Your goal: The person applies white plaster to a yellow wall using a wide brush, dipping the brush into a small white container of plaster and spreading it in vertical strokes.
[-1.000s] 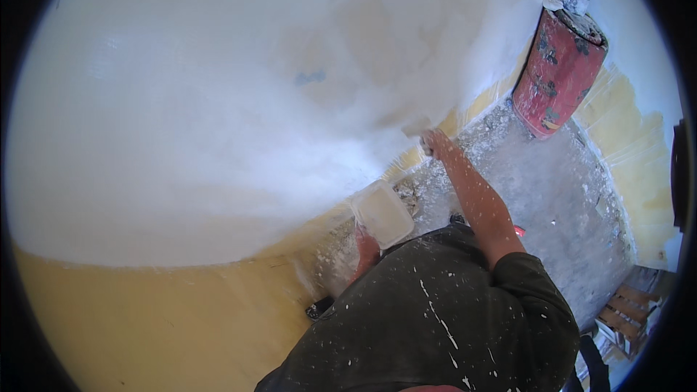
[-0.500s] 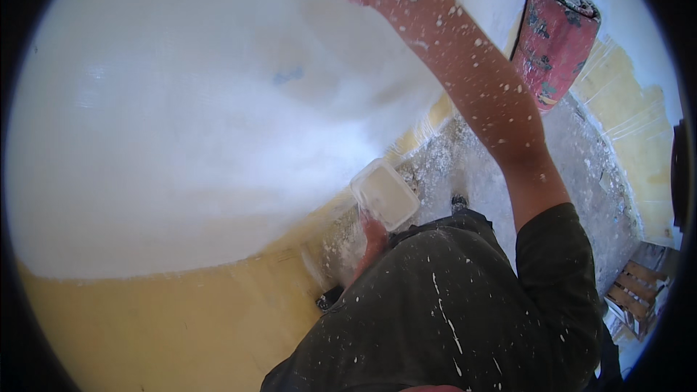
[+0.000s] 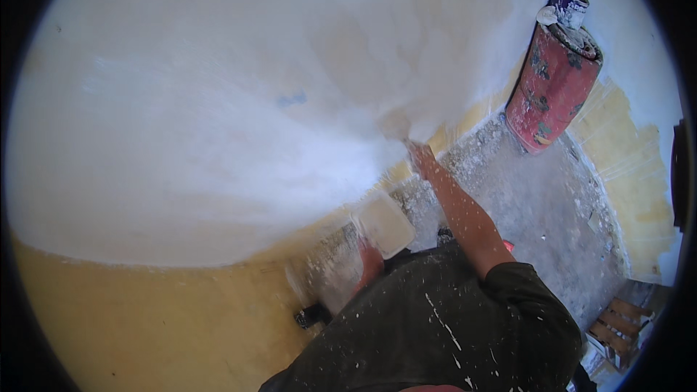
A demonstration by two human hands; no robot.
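Note:
My left hand (image 3: pixel 370 260) grips the near side of a white rectangular plastic tub (image 3: pixel 387 226), held low in front of my body. A pale, smooth layer lies inside the tub. My right hand (image 3: pixel 419 158) is stretched out to the wall (image 3: pixel 239 138), closed round a flat, pale tool (image 3: pixel 394 124) whose outline is smeared by motion. The tool is against or very near the lower part of the whitened wall. White splashes dot my right forearm.
A pink drum (image 3: pixel 553 91) stands at the far right, with a dark paint bucket (image 3: pixel 568 3) on top. Yellow wall (image 3: pixel 167 312) shows below the white coat. The grey floor (image 3: pixel 537 210) is splattered white. A wooden slatted piece (image 3: pixel 621 325) lies at lower right.
My right hand has come down from high on the wall to near its lower edge. The tub stays in my left hand, slightly shifted. The view has tilted, showing more of the drum and bucket.

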